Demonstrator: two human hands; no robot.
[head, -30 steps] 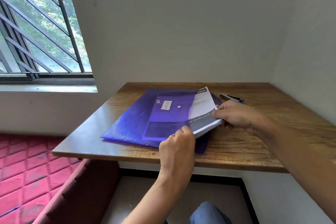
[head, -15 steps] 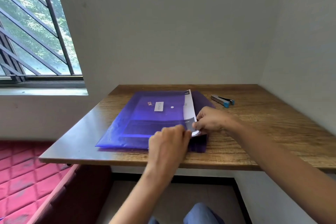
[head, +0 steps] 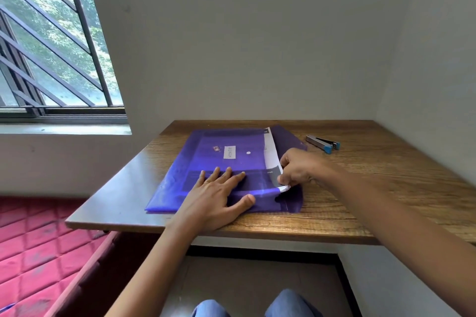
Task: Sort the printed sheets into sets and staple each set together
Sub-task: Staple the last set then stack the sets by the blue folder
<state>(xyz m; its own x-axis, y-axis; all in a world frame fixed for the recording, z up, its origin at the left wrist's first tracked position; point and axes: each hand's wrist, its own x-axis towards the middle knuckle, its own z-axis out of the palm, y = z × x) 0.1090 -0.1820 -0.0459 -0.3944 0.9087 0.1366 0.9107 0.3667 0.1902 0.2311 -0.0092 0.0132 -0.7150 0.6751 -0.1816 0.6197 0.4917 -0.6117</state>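
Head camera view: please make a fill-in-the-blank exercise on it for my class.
The left hand lies flat on the ____ plastic folder. The printed sheets, pinched by the right hand, stick partly out of the ____. The stapler lies on the table, touched by ____ hand.
Missing words: purple; folder; neither.

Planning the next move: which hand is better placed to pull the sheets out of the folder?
Right. The right hand pinches the sheets at the open edge of the folder, so it can draw them out. The left hand lies flat on the folder, pressing it down.
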